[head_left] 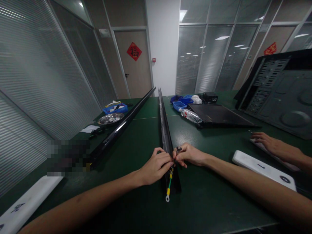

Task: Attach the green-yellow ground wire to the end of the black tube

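A long black channel-shaped strip [166,130] lies on the green table and runs away from me. My left hand [156,165] is closed at its near end, fingertips pinched at the upper end of a short green-and-yellow grounding wire [170,182]. The wire's ring terminal points towards me. Opposite, touching or nearly touching the left fingertips, my right hand [188,155] pinches a small dark part [178,149] with a rounded top. Its exact kind is not clear. The fingers hide the spot where wire and strip meet.
Another long black strip [119,128] lies at left, near a metal bowl [110,118] and a blue tray [115,108]. A plastic bottle [190,115], a flat black panel [219,115] and a large metal case [282,94] stand right. Another person's hand [270,144] rests near a white device [264,170].
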{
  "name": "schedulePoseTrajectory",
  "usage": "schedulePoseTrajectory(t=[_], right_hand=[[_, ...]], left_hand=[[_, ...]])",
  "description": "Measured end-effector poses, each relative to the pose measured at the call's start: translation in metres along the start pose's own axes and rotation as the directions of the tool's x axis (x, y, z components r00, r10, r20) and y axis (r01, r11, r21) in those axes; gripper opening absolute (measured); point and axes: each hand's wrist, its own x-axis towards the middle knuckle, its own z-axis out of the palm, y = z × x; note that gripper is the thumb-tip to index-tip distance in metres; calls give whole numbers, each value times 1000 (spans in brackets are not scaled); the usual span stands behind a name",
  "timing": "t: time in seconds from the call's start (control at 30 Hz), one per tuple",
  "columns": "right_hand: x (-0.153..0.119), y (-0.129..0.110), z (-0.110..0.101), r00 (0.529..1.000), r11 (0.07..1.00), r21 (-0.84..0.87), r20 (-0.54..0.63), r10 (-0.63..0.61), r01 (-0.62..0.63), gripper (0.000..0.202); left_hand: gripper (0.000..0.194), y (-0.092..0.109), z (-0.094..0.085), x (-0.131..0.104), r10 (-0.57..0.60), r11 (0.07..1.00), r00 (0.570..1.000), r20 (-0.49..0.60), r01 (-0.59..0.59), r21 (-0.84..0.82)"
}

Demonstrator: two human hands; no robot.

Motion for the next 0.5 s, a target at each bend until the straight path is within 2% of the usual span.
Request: schedulePoseTrajectory(t=[0.3, 0.5], right_hand=[[0, 3, -2, 1000, 1000, -15, -17, -19, 19, 27], [-2, -2, 2, 999, 1000, 3, -51, -17, 18, 33]], left_hand=[[25, 1, -1, 0, -5, 1000, 1000, -8, 5, 0], [19, -4, 3, 0, -13, 999, 998, -55, 11, -35]])
